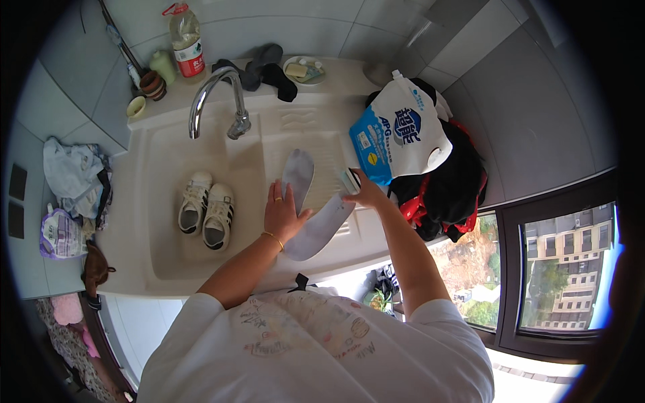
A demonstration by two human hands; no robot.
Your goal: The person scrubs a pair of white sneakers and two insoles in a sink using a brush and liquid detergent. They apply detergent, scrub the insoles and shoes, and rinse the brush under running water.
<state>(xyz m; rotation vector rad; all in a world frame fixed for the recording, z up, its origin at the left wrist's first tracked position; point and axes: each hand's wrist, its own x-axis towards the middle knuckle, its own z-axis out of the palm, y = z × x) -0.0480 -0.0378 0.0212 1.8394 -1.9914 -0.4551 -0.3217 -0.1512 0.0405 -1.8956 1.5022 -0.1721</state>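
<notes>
Two grey shoe insoles lie on the ribbed washboard part of a pale sink. My left hand (pixel 284 214), with a ring and a bracelet, rests flat between them, its fingers at the edge of the upper insole (pixel 298 174) and its thumb by the lower insole (pixel 320 229). At the toe or heel end of the lower insole, my right hand (pixel 367 192) grips a small pale object with a black edge (pixel 351 180), perhaps a brush; the fingers partly hide it. A pair of white sneakers with black stripes (pixel 205 211) stands in the basin, left of my hands.
A chrome faucet (pixel 219 83) arches over the basin. Dark socks (pixel 262 70), a soap dish (pixel 305 70) and a large plastic bottle (pixel 187 45) line the back ledge. On the right, a detergent pouch (pixel 403 131) leans on piled dark and red clothes (pixel 448 186).
</notes>
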